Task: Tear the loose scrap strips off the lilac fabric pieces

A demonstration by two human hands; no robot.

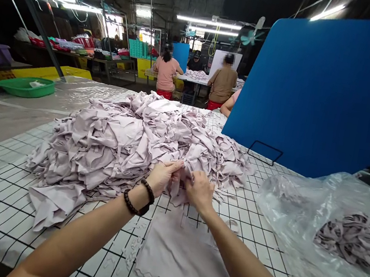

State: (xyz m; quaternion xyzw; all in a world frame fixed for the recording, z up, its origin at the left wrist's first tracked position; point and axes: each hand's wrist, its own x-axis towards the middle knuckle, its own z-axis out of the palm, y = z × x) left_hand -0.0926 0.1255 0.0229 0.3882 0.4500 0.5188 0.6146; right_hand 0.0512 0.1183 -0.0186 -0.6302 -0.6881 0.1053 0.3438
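Observation:
My left hand [163, 176], with dark bead bracelets at the wrist, pinches a pale lilac-grey fabric piece [178, 193] at the near edge of a large heap. Close beside it, my right hand [199, 189] has its fingers closed on the same piece. The exact grip is partly hidden by the fingers. Behind both hands rises the heap of crumpled fabric pieces [117, 141]. Flat on the table below my wrists lies a stack of fabric pieces [180, 251] with wavy edges, partly covered by my right forearm.
Small fabric scraps [131, 247] dot the checked tablecloth [96, 246]. A clear plastic bag [291, 222] holding bundled fabric strips [356, 238] lies at right. A blue board [313, 94] stands behind it, near a black wire stand [265, 153]. A green basin [26, 86] sits at left. Several people work farther back.

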